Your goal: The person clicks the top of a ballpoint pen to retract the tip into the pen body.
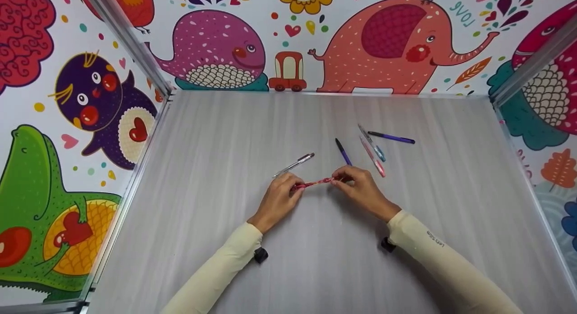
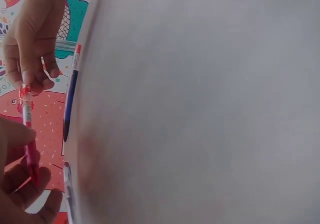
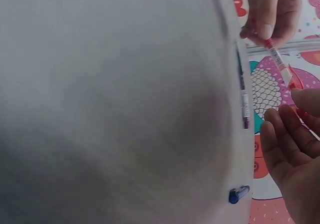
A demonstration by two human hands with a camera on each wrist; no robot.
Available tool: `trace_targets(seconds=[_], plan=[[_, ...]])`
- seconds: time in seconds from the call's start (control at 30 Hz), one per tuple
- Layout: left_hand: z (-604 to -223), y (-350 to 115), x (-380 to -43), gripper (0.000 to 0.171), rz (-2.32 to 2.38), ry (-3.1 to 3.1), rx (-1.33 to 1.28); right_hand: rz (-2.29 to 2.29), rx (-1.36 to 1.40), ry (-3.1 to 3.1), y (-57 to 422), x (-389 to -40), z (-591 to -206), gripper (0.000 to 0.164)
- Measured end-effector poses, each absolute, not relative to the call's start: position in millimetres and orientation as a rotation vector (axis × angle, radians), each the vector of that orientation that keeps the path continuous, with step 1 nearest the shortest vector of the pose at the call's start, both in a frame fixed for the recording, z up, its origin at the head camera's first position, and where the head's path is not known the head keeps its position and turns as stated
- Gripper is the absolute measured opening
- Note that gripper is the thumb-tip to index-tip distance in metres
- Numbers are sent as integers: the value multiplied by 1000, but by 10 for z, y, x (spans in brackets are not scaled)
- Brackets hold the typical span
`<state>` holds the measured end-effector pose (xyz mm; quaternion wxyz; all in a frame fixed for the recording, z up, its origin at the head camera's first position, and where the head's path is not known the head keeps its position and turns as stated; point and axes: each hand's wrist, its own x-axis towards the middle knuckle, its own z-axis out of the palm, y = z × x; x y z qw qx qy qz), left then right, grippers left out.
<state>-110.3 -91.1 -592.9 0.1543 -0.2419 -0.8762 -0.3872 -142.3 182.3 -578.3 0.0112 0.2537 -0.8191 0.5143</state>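
Both hands hold a red pen (image 1: pixel 315 183) with a clear cap between them, level over the middle of the table. My left hand (image 1: pixel 276 197) pinches one end between thumb and fingers. At the other end, my right hand (image 1: pixel 364 190) grips the clear red cap, its thumb and index finger on it. The printed label on the pen's barrel (image 3: pixel 277 58) shows between the hands in the right wrist view. In the left wrist view the pink-red end (image 2: pixel 32 156) runs along the left fingers.
A clear pen with a dark end (image 1: pixel 295 164) lies just beyond the left hand. Past the right hand lie a blue pen (image 1: pixel 343 152), a pink-red pen (image 1: pixel 373 157), a clear teal pen (image 1: pixel 373 143) and a blue-black pen (image 1: pixel 391 137). Patterned walls edge the grey table (image 1: pixel 203 138).
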Motion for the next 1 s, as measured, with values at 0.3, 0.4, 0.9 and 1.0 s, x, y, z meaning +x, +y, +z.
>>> trace_targets(seconds=[0.3,0.4,0.9,1.0], plan=[[-6017,-1004,-1117,10,-913,-2507,-686,1450,952,-2584,1794,-1475,-5914,20],[-6040,-1040,-1140,9,-817,-2518,-708,1399,961,-2606,1779,-1484,-5931,18],[-6215,-1180,-1262,9,-907,-2503,-807,948,1130,-2598,1762,-1527,-5958,10],[-6216,-1178,-1269,9,-899,-2501,-814,913,1155,-2590,1770,-1541,-5967,10]])
